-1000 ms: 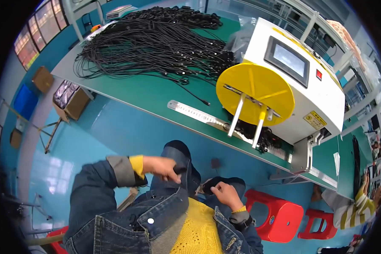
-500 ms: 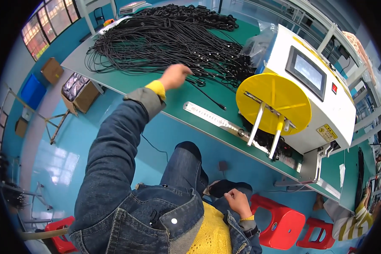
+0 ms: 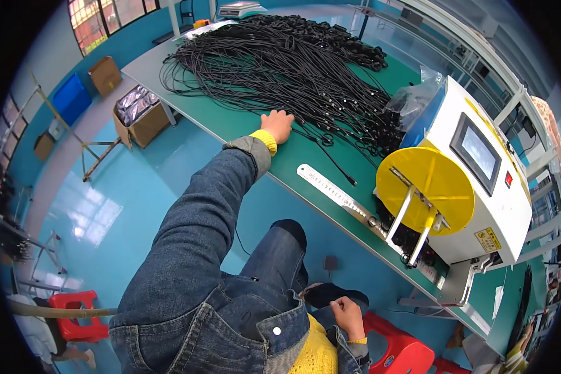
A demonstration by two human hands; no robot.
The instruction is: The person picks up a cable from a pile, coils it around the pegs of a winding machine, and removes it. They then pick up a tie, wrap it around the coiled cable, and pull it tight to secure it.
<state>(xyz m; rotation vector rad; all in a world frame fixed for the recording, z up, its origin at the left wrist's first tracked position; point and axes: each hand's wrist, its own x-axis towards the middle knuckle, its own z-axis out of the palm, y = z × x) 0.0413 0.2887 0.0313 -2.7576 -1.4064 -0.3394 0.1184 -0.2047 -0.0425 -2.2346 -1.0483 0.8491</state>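
My left hand (image 3: 277,126) reaches out to the near edge of a heap of thin black cables (image 3: 268,68) on the green-topped table. Its fingers are bent down and closed around a black cable (image 3: 338,163), which runs from beside the hand towards the ruler and ends in a small connector; the fingertips are partly hidden. My right hand (image 3: 349,318) rests low by my lap with its fingers curled in, and nothing shows in it. A metal ruler (image 3: 321,181) lies along the table's front edge, to the right of my left hand.
At the right stands a white machine (image 3: 480,206) with a screen, a yellow disc (image 3: 411,193) and rods that jut out over the table edge. Red stools (image 3: 400,349) are close by my right side. An open carton (image 3: 144,121) sits on the floor beyond the table's left end.
My left hand has come down onto the table at the cable heap's near edge, its fingers now bent over a cable. The view has shifted; my right hand stays by my lap.
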